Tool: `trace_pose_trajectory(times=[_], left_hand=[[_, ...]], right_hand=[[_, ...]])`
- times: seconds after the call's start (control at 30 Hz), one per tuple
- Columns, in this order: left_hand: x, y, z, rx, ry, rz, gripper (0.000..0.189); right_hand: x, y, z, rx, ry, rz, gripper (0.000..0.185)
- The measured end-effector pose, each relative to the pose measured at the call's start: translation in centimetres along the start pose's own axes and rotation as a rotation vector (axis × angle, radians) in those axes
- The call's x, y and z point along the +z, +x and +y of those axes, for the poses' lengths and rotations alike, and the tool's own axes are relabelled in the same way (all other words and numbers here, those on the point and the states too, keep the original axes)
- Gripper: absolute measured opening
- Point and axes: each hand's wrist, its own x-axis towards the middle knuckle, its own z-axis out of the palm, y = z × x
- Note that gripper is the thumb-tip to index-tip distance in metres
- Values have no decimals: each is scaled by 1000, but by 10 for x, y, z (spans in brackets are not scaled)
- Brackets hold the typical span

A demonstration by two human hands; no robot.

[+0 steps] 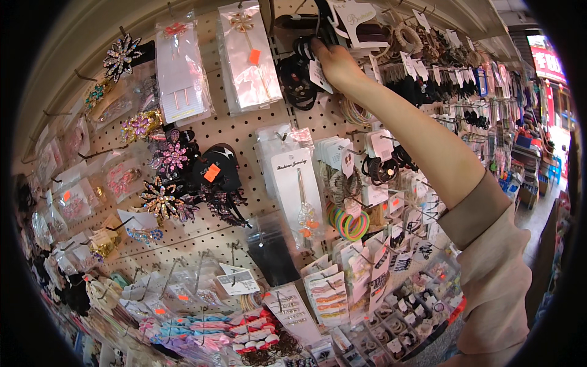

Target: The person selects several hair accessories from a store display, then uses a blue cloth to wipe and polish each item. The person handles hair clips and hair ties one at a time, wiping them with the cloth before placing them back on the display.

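My right hand reaches up to the top row of a pegboard and touches a bunch of black hair ties on a hook. Its fingertips are partly hidden among the black bands, so their grip is unclear. A white tag hangs just below the fingers. To the left hang hair sticks in clear bags, one bag with an orange sticker. A white card with dark bands is at the right of the hand. Beige hair ties hang farther right. My left hand is out of view.
The pegboard carries many metal hooks. Jewelled flower clips, a carded hair stick and coloured bands hang lower. A compartment tray of small hair ties stands at lower right. An aisle floor runs along the right.
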Motion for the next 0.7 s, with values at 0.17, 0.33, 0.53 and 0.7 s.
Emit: trace_pose_trajectory(times=[0.17,0.33,0.53,0.7], left_hand=[[-3,11,3,-4,37,-26,40],[-3,17,3,-6,58,-47,39],[-4,16,-1,-24,86,-61,38],[-2,19,1,-13,109,-85,37]], right_hand=[[2,3,-3,55,-51,23,57],[0,-12,-10,-20,-40,27,56],[-2,-37,-17,1,-34,-22,51],[-7,-60,-13,36,-30,-24,57]])
